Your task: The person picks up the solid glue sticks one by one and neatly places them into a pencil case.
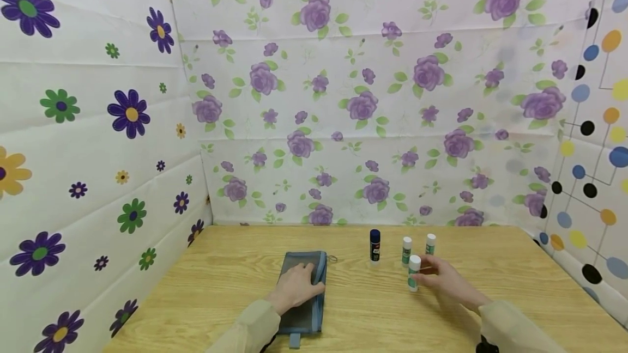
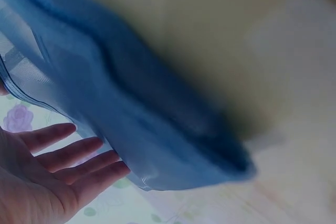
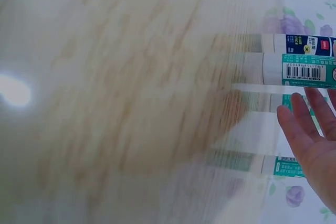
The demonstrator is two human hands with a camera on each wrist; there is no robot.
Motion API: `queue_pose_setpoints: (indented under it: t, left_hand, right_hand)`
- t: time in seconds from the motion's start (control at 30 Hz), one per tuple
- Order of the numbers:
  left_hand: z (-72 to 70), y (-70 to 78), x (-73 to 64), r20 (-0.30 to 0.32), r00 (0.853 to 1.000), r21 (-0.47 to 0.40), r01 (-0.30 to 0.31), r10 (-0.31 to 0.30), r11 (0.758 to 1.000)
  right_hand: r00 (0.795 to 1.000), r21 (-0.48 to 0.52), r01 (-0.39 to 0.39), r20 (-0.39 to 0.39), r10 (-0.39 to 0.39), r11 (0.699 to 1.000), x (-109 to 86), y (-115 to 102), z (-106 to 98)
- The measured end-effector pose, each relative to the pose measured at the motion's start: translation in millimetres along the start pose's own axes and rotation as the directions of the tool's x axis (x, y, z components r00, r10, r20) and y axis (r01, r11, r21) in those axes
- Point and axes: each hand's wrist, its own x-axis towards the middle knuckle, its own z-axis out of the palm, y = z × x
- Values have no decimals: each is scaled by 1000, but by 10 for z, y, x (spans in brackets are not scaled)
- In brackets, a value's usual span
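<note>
The right hand (image 1: 445, 281) is pinching the nearest green-and-white glue stick (image 1: 414, 267), which is standing upright at its left. The left hand (image 1: 294, 288), fingers extended and gripping nothing, is resting on the blue-edged mesh pouch (image 1: 296, 320), which is lying lengthwise left of the stick; its contents are not discernible.
</note>
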Motion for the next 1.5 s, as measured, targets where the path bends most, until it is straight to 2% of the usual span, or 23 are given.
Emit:
queue_pose_setpoints:
  t: [0.2,0.4,0.63,0.73,1.03,1.23,1.5]
  left_hand:
    - [-19,5,-19,7,1000,-11,-8,9,1000]
    - [-22,-1,-21,1,1000,-16,0,0,1000]
    - [-37,-1,-24,-14,1000,-30,-4,4,1000]
    - [-47,0,-33,-14,1000,-43,-9,8,999]
    - [-61,7,-36,-10,1000,-52,-10,10,999]
    - [-71,24,-30,-31,999,-48,-31,30,998]
    - [-68,13,-39,-45,999,-96,-32,28,995]
  right_hand:
    - [999,53,-33,-21,34,998,24,-23,16]
    - [997,66,-58,-54,62,996,40,-12,26]
    - [996,181,-65,-56,76,981,45,-62,32]
    - [996,180,-48,-66,61,982,43,-86,36]
    - [994,188,-65,-78,81,980,52,-117,37]
    - [992,198,-73,-91,93,977,54,-137,45]
    - [992,208,-73,-82,92,975,58,-138,35]
